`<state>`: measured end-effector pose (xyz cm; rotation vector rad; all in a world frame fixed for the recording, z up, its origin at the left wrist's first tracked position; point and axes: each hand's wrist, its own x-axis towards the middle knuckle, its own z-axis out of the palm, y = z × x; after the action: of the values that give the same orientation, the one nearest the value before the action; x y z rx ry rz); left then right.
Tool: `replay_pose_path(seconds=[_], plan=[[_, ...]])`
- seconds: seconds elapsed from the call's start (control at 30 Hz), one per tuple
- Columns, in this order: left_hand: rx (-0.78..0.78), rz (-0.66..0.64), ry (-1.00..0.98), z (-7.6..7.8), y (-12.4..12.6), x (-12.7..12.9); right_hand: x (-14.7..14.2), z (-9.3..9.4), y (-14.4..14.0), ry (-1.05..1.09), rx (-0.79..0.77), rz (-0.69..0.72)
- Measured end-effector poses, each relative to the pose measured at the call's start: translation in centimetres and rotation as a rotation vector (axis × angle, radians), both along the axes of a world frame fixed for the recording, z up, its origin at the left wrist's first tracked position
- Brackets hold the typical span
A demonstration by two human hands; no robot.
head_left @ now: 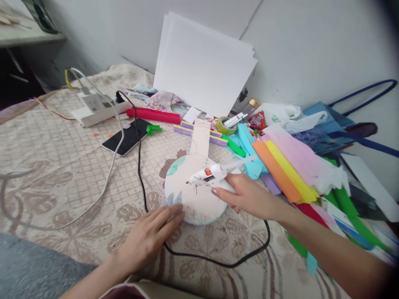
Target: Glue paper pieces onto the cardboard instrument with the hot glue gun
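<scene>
My right hand grips a white glue gun with an orange trigger, its nozzle pointing left over a round pale paper fan. The fan lies flat on the patterned cloth, and its flat handle reaches away from me. My left hand rests palm down on the cloth, fingertips touching the fan's near left edge. The gun's black cord loops under my right wrist and runs back to a power strip.
Coloured paper strips pile up on the right. A phone on a white cable lies left of the fan. White sheets lean on the wall. A tape roll, pens and a red roll sit behind.
</scene>
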<state>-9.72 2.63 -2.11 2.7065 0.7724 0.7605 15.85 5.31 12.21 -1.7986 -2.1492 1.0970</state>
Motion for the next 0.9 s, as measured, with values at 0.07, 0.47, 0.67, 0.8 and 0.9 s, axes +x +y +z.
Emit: replay_pose_path(seconds=[0.07,0.47,0.67,0.8,0.9], plan=[[0.002,-0.005,0.015,-0.1,0.0,0.0,-0.4,0.0,0.3,-0.023,0.021,0.041],[-0.002,-0.023,0.013,0.5,0.1,0.0,-1.2,0.0,0.8,-0.092,0.039,0.128],[-0.027,-0.026,-0.001,0.4,0.2,0.1,-1.2,-0.4,1.0,-0.103,0.045,0.149],[-0.033,-0.022,0.006,0.5,0.1,0.1,-1.3,-0.4,1.0,-0.104,0.051,0.153],[-0.025,-0.026,0.018,0.5,0.1,0.0,-1.3,-0.3,1.1,-0.095,0.062,0.156]])
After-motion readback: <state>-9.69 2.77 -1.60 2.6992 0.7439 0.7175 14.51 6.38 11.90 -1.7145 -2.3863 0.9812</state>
